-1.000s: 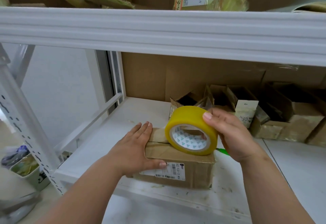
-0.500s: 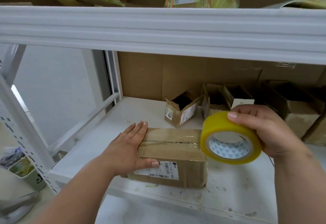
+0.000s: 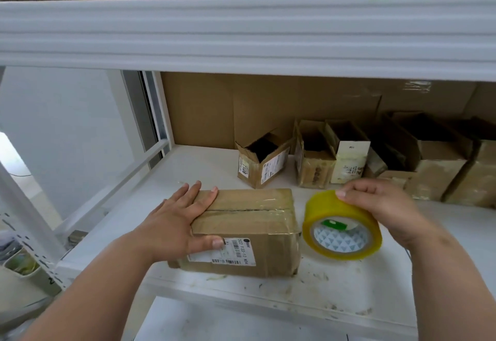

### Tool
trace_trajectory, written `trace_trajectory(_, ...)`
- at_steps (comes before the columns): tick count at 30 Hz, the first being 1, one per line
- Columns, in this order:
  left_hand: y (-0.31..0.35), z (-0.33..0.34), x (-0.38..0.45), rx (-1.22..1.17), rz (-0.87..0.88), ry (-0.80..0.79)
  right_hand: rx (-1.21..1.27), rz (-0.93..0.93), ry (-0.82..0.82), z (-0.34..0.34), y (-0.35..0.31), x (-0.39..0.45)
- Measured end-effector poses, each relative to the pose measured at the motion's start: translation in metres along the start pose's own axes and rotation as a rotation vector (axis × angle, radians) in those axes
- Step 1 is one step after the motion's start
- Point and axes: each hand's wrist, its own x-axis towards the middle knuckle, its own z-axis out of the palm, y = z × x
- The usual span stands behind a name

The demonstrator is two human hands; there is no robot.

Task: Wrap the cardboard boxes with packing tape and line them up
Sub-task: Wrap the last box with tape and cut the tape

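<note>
Head view of a white shelf (image 3: pixel 335 295) at the taping stage. We see the closed cardboard box (image 3: pixel 249 230) lying near the front edge of the shelf, its top seam covered by clear tape and a barcode label on the side facing us. The left hand (image 3: pixel 171 228) rests on the box's left end: the fingers lie nearly straight across the top, while the thumb presses against the near side beside the label. The right hand (image 3: pixel 386 212) holds the yellow roll of packing tape (image 3: pixel 342 224) just beside the box's right end; the fingers are curled over the top of the roll and the roll's lower edge appears to meet the shelf, tilted so that its patterned core faces us. A small green object (image 3: pixel 335 224) shows through the core; we cannot tell what it is. Along the back stands a row of open cardboard boxes (image 3: pixel 316 163), well apart from the closed one, against a cardboard backing sheet (image 3: pixel 214 110). An upper shelf beam (image 3: pixel 241 35) crosses the view
</note>
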Motion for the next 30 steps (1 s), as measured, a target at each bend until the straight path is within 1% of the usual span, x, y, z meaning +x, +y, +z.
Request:
trace_trajectory(3,0.007,-0.007,-0.001,0.050,-0.044,-0.069,-0.093,0.053,-0.060,0.009,0.007,0.000)
trace_trajectory(5,0.017,-0.011,-0.002,0.115,-0.077,-0.085,-0.127,0.063,-0.057,0.015,0.005,0.000)
trace_trajectory(7,0.035,-0.011,-0.003,0.163,-0.077,-0.032,-0.157,0.086,-0.046,0.017,0.000,0.001)
trace_trajectory(9,0.057,-0.004,-0.003,0.149,-0.041,0.048,-0.194,0.103,-0.051,0.017,-0.004,0.001)
trace_trajectory(11,0.068,0.004,-0.004,0.132,-0.008,0.073,-0.231,0.112,-0.057,0.017,-0.006,0.001)
trace_trajectory(12,0.069,0.006,-0.005,0.126,-0.003,0.060,-0.240,0.115,-0.060,0.019,-0.006,0.000)
trace_trajectory(15,0.065,0.001,-0.005,0.119,-0.016,-0.048,-0.231,0.114,-0.037,0.024,-0.005,-0.003)
trace_trajectory(17,0.069,-0.002,-0.003,0.124,-0.030,-0.080,-0.221,0.114,-0.006,0.027,-0.005,-0.007)
trace_trajectory(19,0.084,-0.002,-0.002,0.118,-0.024,-0.064,-0.211,0.109,0.024,0.029,-0.005,-0.009)
trace_trajectory(22,0.117,0.007,-0.004,0.145,0.072,-0.010,-0.227,0.099,0.030,0.032,-0.008,-0.012)
trace_trajectory(25,0.135,0.015,-0.002,0.191,0.141,0.066,-0.284,0.106,0.029,0.031,-0.010,-0.016)
trace_trajectory(27,0.140,0.019,-0.001,0.202,0.148,0.098,-0.283,0.101,0.045,0.031,-0.010,-0.019)
trace_trajectory(30,0.144,0.026,-0.003,0.187,0.100,0.150,-0.268,0.083,0.062,0.036,-0.009,-0.024)
